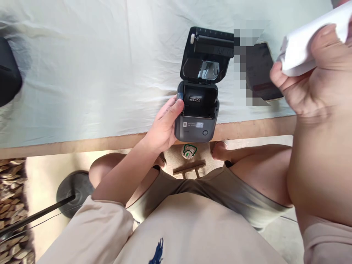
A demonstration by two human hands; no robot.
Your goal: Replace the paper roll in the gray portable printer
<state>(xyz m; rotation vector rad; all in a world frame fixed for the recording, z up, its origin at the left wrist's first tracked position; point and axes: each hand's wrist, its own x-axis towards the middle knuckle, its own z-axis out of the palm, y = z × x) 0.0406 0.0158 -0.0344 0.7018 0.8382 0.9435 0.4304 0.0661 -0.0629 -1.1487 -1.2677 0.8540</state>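
My left hand (165,123) is wrapped round the left side of a dark grey portable label printer (196,126), its thumb on the rim of the bay. The printer's lid (206,55) is swung up and back, showing a black roller and a clear window. Inside the bay there is a small printed label, and no paper roll shows there. Raised at the right, my right hand (316,80) grips a white block-shaped thing (299,53) between thumb and fingers. Its far end runs out of view, so I cannot tell exactly what it is.
A dark smartphone (261,69) lies on the cloth-covered table (82,73), partly under a pixelated patch. A black object (8,73) sits at the left edge. Below are the table's front edge, a round black base (73,190) with a pole, and stacked firewood (12,198).
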